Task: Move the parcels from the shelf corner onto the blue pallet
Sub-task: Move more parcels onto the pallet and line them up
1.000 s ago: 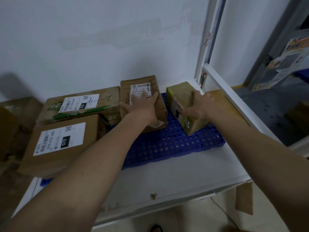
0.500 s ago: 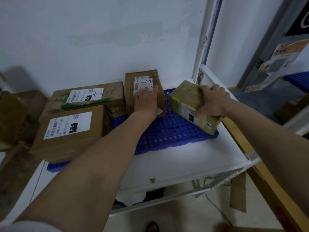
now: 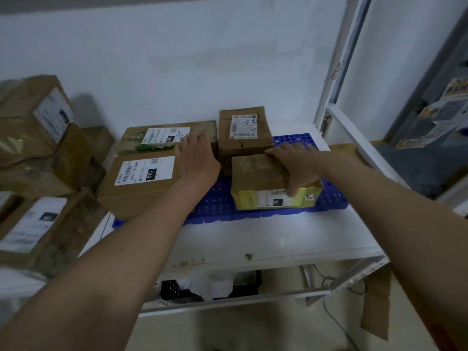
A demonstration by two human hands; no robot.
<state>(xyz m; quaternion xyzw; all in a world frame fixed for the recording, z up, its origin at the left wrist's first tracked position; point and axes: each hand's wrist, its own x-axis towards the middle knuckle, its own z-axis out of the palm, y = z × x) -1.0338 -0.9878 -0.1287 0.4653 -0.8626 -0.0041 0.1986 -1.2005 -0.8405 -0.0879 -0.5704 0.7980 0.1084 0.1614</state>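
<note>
The right hand [image 3: 295, 164] grips the yellow-taped parcel [image 3: 273, 184], fingers over its far edge and thumb down its near face; it sits on the blue pallet [image 3: 331, 196] near the front rim. Just beyond the hand lies the small brown parcel [image 3: 244, 131]. The left hand [image 3: 196, 158] rests flat, fingers straight, between that parcel and two larger boxes [image 3: 141, 183]. Bare pallet shows right of the gripping hand, white shelf [image 3: 266, 239] nearer.

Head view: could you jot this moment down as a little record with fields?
place: white shelf against a wall
pallet: blue pallet lying on the shelf
parcels on pallet: four cardboard boxes
right hand: grips the yellow-taped parcel at front right
left hand: open, resting on the flat parcel with green tape
other parcels: label 070 box, small handwritten-label box
</note>
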